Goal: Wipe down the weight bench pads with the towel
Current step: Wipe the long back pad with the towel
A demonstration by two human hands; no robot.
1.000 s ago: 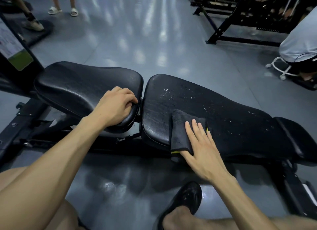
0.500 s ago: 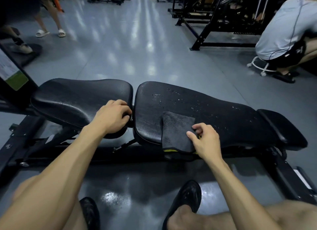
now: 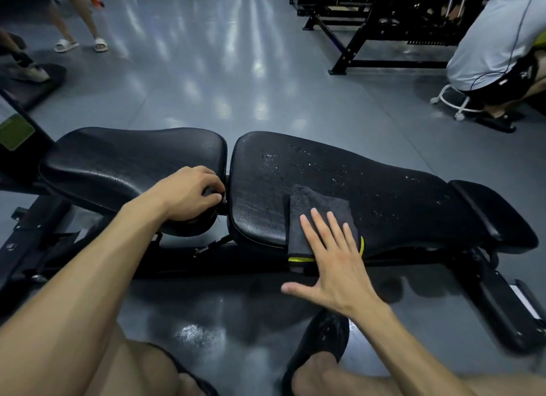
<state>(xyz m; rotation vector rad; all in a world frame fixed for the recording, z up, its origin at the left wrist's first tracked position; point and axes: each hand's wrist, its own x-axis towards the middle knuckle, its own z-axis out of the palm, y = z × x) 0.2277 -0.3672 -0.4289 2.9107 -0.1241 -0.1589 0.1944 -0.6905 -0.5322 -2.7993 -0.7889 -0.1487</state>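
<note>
A black weight bench lies across the view, with a seat pad (image 3: 118, 165) on the left and a long back pad (image 3: 369, 188) on the right. White droplets speckle the back pad. A dark grey towel (image 3: 313, 203) with a yellow-green edge is draped over the back pad's near edge. My right hand (image 3: 334, 256) lies flat on the towel with the fingers straight and spread, the thumb off the pad's edge. My left hand (image 3: 189, 194) grips the seat pad's right end, fingers curled over its edge at the gap between the pads.
A small end pad (image 3: 490, 215) caps the bench at the right. The black bench frame (image 3: 44, 242) runs along the floor. A squatting person (image 3: 499, 41) and a black rack (image 3: 384, 26) are at the back right; sandalled feet (image 3: 79, 44) stand at the back left. My shoe (image 3: 319, 345) is near the bench.
My right hand had its fingers bunched on the towel half a second ago; now it lies flat and spread on it. My left hand has stayed on the seat pad's end.
</note>
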